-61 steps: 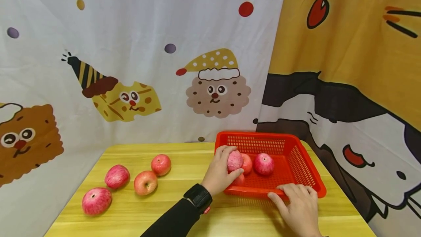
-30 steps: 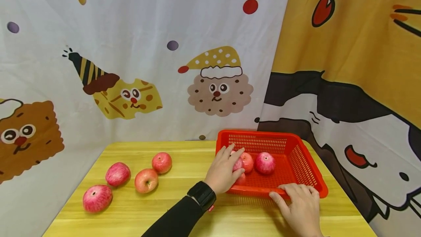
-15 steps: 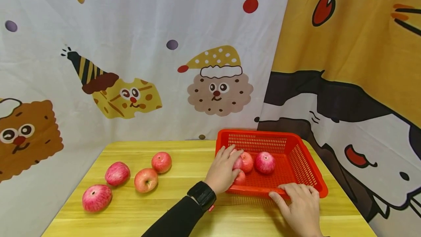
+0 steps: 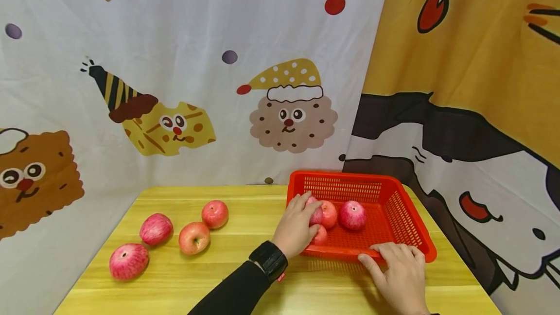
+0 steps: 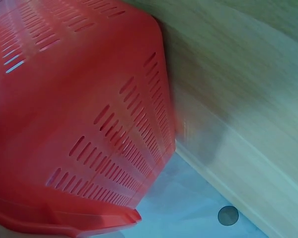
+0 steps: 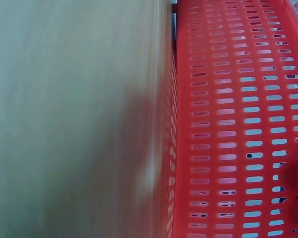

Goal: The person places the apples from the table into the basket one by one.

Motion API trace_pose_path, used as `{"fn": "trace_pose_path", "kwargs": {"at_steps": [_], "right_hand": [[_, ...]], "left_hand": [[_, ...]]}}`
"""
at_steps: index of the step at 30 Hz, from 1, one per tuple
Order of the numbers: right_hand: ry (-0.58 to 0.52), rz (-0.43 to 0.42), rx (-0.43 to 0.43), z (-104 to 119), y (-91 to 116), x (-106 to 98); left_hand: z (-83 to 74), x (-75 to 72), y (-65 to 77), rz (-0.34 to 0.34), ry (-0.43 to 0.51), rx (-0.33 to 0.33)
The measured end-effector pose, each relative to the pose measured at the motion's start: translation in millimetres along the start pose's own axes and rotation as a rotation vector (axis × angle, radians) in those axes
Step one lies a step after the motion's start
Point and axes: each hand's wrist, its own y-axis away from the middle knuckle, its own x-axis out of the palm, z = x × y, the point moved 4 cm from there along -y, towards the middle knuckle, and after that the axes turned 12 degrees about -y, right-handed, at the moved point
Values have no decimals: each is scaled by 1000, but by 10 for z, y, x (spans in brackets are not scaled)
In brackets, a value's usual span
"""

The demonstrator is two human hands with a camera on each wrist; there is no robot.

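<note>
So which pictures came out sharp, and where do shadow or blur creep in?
Head view: bright and mostly sharp, the apples crisp, a soft shadow on the table by the right hand; left wrist view: dimmer, wood grain soft, the basket clearer; right wrist view: a broad, fuzzy-edged shadow over blurry wood, basket slots sharper.

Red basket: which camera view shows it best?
The head view: it takes in the red basket almost whole, rim and inside, with the left hand and right hand covering parts. The left wrist view shows slotted walls close up; the right wrist view, mainly one slotted side; both cut it off.
</note>
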Motion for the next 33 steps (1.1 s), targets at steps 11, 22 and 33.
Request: {"fn": "trace_pose_path", "kwargs": {"at_steps": [11, 22, 33], "right_hand": [[0, 3, 5, 8, -4, -12], [-4, -5, -3, -8, 13, 5], [-4, -19, -12, 3, 3, -7]], "left_hand": [[-6, -25, 14, 11, -4, -14], [-10, -14, 25, 28, 14, -25], [5, 3, 22, -7, 19, -28]]}}
